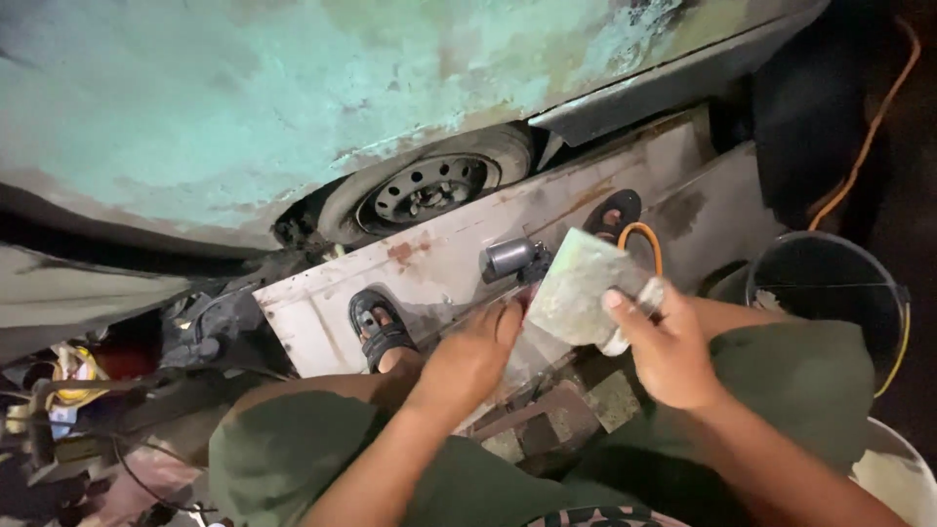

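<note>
A flat, grey-green, putty-smeared spreader plate point(576, 288) is gripped at its lower right corner by the right hand point(669, 346), thumb pressed on its face. It is held above a long, rust-stained white metal panel point(439, 259). The left hand point(473, 356) is laid just beside the plate's lower left edge, fingers curled loosely and holding nothing visible. A sandalled foot point(381, 332) is set on the panel, and a black bucket point(830, 283) is seen to the right.

My right hand point(673, 346) holds a slab point(578, 288) above the panel point(459, 254); my left hand point(473, 356) touches its left edge. Behind the slab lies a cylinder point(508, 258), behind that the wheel point(429, 185). My sandalled foot point(379, 332) stands on the panel, left. The bucket point(830, 293) sits right.
</note>
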